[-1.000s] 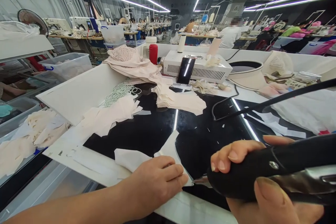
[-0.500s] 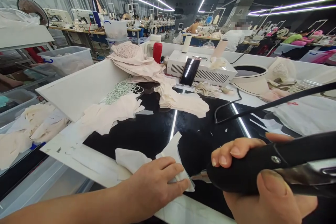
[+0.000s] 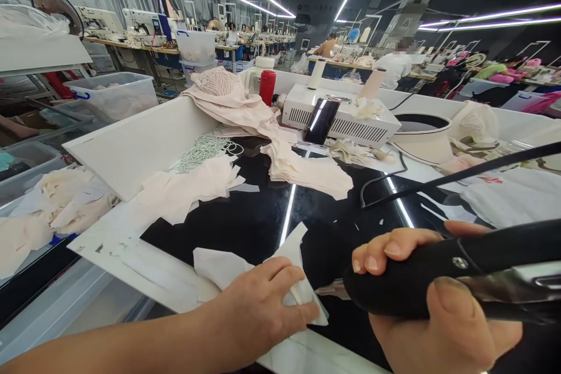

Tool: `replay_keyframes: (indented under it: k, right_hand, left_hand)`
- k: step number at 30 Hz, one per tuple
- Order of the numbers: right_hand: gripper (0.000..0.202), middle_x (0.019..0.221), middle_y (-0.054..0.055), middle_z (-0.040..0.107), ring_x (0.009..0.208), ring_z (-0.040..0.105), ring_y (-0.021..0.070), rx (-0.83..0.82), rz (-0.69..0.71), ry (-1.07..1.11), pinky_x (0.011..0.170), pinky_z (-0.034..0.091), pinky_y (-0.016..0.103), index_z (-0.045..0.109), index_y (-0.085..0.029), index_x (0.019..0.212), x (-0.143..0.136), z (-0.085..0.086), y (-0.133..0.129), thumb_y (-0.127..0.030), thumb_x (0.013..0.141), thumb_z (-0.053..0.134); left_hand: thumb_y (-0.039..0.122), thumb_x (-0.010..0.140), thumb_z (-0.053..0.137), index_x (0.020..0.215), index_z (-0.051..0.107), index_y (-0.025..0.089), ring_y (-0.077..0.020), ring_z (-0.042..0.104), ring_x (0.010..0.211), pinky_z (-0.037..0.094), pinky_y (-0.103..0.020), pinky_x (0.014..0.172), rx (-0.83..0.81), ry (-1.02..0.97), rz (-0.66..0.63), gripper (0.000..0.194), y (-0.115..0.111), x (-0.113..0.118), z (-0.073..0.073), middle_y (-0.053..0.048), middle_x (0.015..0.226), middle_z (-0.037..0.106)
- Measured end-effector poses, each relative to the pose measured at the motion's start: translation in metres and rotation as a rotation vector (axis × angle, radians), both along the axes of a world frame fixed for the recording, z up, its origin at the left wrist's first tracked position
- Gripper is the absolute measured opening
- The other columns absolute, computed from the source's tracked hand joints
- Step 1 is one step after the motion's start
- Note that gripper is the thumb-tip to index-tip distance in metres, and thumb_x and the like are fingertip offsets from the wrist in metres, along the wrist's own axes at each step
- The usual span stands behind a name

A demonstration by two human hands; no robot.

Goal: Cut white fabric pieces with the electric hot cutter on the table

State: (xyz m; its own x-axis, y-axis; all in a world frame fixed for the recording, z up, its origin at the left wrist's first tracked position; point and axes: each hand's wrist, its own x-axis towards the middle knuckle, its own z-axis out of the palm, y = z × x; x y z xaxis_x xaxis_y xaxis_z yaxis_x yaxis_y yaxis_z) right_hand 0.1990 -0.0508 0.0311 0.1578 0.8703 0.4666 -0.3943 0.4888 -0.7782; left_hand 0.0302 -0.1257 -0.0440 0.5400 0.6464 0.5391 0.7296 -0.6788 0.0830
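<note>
My left hand [image 3: 267, 304] is closed on a pale fabric piece [image 3: 294, 245] at the near edge of the glossy black tabletop [image 3: 245, 210]. Part of the fabric is hidden under the fingers, and a second pale flap shows left of them. My right hand [image 3: 451, 315] is wrapped round a black-handled tool [image 3: 394, 286] with a metal lever along its side. The tool's narrow metal tip points left and lies close beside the fabric's right edge; whether they touch is unclear.
Stacked cream fabric pieces [image 3: 307, 172] lie farther back, with another pile [image 3: 188, 187] to the left. Behind stand a white vented box [image 3: 342, 117], a phone [image 3: 322, 121] and a red bottle [image 3: 267, 87]. A black cable [image 3: 460, 172] crosses the right side.
The fingers of my left hand have shifted slightly on the fabric, whose near right corner has moved a little right and down. My right hand keeps its grip on the tool.
</note>
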Motion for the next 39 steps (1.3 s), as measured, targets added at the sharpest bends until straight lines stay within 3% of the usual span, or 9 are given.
replay_keyframes:
  k: [6,9,17,39]
  right_hand:
    - [0.041,0.074,-0.005,0.069,0.051,0.062,0.0172,-0.016,0.035,-0.030,0.046,0.058,0.033,0.065,-0.027,0.112,-0.004,0.001,0.001,-0.034,0.080,0.089]
    - [0.040,0.074,-0.005,0.069,0.053,0.062,0.0170,-0.028,0.038,-0.034,0.046,0.058,0.032,0.064,-0.027,0.113,-0.004,-0.001,0.000,-0.033,0.082,0.088]
    - [0.046,0.073,-0.005,0.068,0.051,0.058,0.0170,-0.008,0.031,-0.022,0.046,0.057,0.033,0.064,-0.027,0.112,-0.002,-0.004,-0.001,-0.038,0.077,0.093]
    - [0.040,0.072,-0.005,0.070,0.051,0.061,0.0175,0.001,0.012,-0.026,0.047,0.057,0.033,0.065,-0.026,0.110,-0.017,0.002,0.012,-0.028,0.077,0.088]
  left_hand:
    - [0.005,0.100,0.065,0.121,0.069,0.018,-0.0237,0.065,0.114,0.060,-0.035,0.104,0.013,-0.004,0.015,0.025,-0.001,0.003,0.000,-0.013,0.111,0.070]
    - [0.017,0.106,0.069,0.123,0.068,0.014,-0.0240,0.066,0.117,0.059,-0.036,0.106,-0.007,0.014,0.025,0.017,-0.002,0.004,0.000,-0.014,0.114,0.072]
    - [0.040,0.103,0.080,0.120,0.069,0.016,-0.0227,0.070,0.114,0.059,-0.035,0.107,-0.053,0.010,0.017,0.032,0.007,-0.011,0.002,-0.011,0.118,0.073]
    - [0.048,0.096,0.087,0.125,0.070,0.018,-0.0245,0.067,0.121,0.058,-0.036,0.111,-0.059,-0.002,0.018,0.045,0.006,-0.015,-0.004,-0.013,0.122,0.069]
